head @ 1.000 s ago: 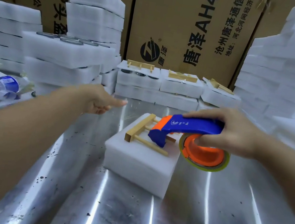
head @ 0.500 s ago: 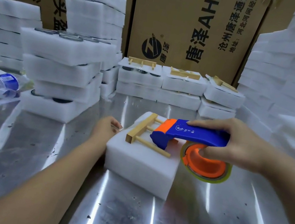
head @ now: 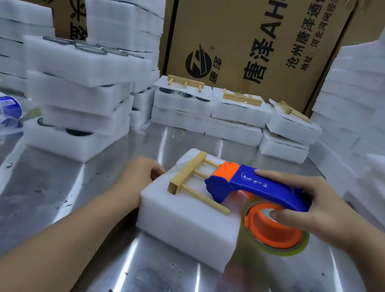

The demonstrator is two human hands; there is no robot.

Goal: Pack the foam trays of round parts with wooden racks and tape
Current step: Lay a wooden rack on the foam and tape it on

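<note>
Gleaming with streaked reflections, the scuffed metal tabletop [head: 42, 235] carries a foam tray [head: 185, 222] at its middle, a wooden rack [head: 187, 174] lying on top. The left hand [head: 136, 179] curls its grip on the tray's left edge; the right hand [head: 315, 214] wraps its grip round the blue-and-orange tape dispenser [head: 256, 186], its nose over the rack's pegs. Foam stacks [head: 80, 90] and printed cardboard cartons [head: 248, 14] wall the room behind.

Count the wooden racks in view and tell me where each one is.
4. One pale wooden peg rack lies on the front white foam block, three more on the back-row foam packs: left rack, middle rack, right rack. Others may be hidden.
</note>
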